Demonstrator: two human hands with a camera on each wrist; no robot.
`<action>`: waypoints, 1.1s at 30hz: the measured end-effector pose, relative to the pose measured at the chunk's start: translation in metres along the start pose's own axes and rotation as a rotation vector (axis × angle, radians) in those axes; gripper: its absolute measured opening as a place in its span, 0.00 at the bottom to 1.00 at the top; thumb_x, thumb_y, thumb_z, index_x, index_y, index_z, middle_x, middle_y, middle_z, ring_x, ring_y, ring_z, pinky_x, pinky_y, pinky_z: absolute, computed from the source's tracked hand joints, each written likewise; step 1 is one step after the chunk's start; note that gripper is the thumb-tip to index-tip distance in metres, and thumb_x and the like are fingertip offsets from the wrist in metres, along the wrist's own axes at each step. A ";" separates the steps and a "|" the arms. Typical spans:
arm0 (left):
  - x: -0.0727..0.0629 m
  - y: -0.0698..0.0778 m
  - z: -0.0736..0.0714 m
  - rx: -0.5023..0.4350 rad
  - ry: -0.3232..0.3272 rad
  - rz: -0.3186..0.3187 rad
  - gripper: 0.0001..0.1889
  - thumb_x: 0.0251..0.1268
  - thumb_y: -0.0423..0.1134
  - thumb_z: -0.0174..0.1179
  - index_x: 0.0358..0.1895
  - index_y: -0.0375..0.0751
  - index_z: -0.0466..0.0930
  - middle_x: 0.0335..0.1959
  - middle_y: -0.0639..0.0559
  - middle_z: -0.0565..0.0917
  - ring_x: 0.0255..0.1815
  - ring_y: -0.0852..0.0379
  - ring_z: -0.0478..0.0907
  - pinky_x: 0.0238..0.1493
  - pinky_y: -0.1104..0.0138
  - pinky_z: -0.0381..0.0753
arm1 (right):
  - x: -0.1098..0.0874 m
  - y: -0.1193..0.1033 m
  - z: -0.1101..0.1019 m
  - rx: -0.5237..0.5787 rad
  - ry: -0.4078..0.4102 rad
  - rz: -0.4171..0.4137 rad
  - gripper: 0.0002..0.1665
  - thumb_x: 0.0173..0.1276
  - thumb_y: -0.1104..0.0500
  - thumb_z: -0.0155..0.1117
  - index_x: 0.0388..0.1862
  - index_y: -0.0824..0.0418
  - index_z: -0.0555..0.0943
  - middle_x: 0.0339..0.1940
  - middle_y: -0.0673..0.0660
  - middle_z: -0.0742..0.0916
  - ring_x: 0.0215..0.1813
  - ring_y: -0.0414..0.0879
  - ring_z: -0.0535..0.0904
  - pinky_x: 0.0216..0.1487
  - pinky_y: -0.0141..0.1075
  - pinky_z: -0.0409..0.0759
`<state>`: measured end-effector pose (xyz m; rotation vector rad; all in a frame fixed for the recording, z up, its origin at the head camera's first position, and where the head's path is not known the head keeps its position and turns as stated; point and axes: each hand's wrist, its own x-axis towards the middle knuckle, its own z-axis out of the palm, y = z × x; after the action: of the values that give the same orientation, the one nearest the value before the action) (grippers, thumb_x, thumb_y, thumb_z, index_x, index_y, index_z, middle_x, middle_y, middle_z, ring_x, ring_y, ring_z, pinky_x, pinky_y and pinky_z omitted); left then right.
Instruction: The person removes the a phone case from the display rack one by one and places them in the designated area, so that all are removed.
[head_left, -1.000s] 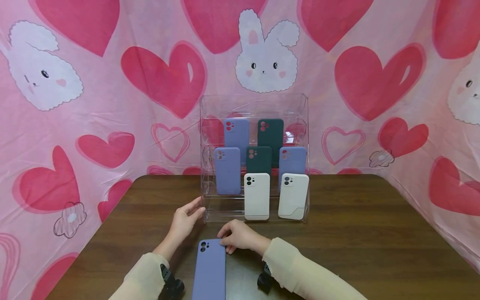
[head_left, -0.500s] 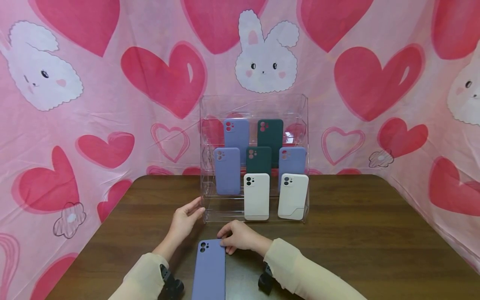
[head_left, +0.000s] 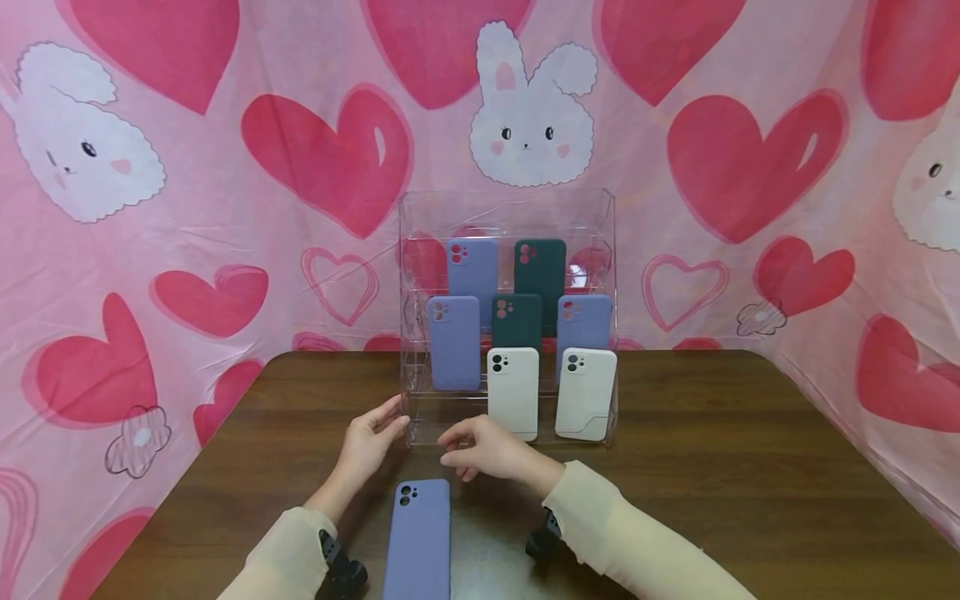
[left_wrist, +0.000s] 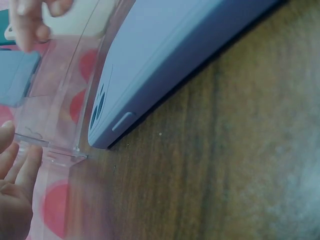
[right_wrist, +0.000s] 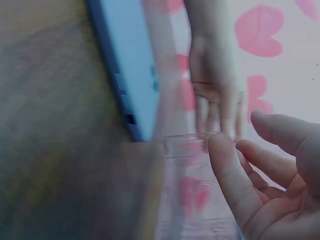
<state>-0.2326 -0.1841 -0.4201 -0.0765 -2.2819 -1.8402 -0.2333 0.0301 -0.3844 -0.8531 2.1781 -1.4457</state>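
A lavender phone case (head_left: 417,542) lies on the table with its camera cutout toward the display rack; its lower end runs out of the head view. My right hand (head_left: 491,450) hovers just beyond the case's top right corner, in front of the rack, thumb and fingers apart with nothing between them. With fairly straight fingers, my left hand (head_left: 367,442) touches the lower left side of the clear display rack (head_left: 442,432). The right wrist view shows those left fingers extended against the rack. In the left wrist view the phone case (left_wrist: 150,55) looms close.
The tiered rack holds lavender cases (head_left: 456,346), dark green cases (head_left: 542,271) and two white cases (head_left: 585,396). A brown wooden table (head_left: 720,475) lies under everything. Behind it hangs a pink cloth (head_left: 637,167) with hearts and rabbits.
My right hand has let go of the lavender phone case's corner and moved up and forward toward the rack. The case stays on the table. My left hand has kept its place.
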 end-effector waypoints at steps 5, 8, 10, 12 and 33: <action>0.001 -0.001 0.000 -0.001 0.009 -0.002 0.22 0.60 0.28 0.59 0.59 0.30 0.71 0.56 0.36 0.73 0.52 0.44 0.74 0.43 0.67 0.80 | -0.006 -0.015 -0.012 0.013 0.051 -0.054 0.16 0.61 0.65 0.64 0.48 0.70 0.79 0.35 0.55 0.80 0.26 0.49 0.80 0.26 0.38 0.83; 0.002 -0.002 0.000 -0.001 0.015 -0.003 0.22 0.59 0.28 0.59 0.59 0.30 0.71 0.56 0.36 0.74 0.52 0.44 0.75 0.43 0.67 0.80 | -0.010 -0.025 -0.020 0.011 0.087 -0.061 0.17 0.61 0.64 0.65 0.48 0.69 0.78 0.35 0.55 0.80 0.27 0.49 0.80 0.28 0.39 0.83; 0.002 -0.003 0.000 0.000 0.014 0.001 0.22 0.59 0.27 0.60 0.59 0.30 0.71 0.55 0.36 0.74 0.51 0.44 0.75 0.43 0.67 0.80 | -0.013 -0.032 -0.027 0.006 0.107 -0.077 0.18 0.61 0.64 0.65 0.49 0.69 0.78 0.35 0.56 0.80 0.28 0.49 0.80 0.29 0.41 0.83; 0.002 -0.002 0.000 0.001 0.013 0.000 0.23 0.59 0.27 0.60 0.59 0.30 0.71 0.56 0.36 0.74 0.51 0.44 0.75 0.43 0.67 0.80 | -0.016 -0.039 -0.033 0.009 0.121 -0.096 0.19 0.61 0.63 0.65 0.50 0.69 0.77 0.36 0.57 0.80 0.28 0.49 0.80 0.30 0.43 0.83; 0.002 -0.005 0.001 0.010 0.015 -0.003 0.22 0.59 0.27 0.60 0.59 0.30 0.72 0.56 0.38 0.75 0.52 0.44 0.75 0.43 0.66 0.80 | -0.032 -0.046 -0.102 -0.085 0.401 -0.123 0.24 0.62 0.61 0.64 0.56 0.69 0.74 0.46 0.63 0.79 0.35 0.58 0.80 0.33 0.40 0.83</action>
<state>-0.2355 -0.1845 -0.4246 -0.0580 -2.2823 -1.8238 -0.2600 0.1083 -0.3026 -0.7914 2.5315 -1.7175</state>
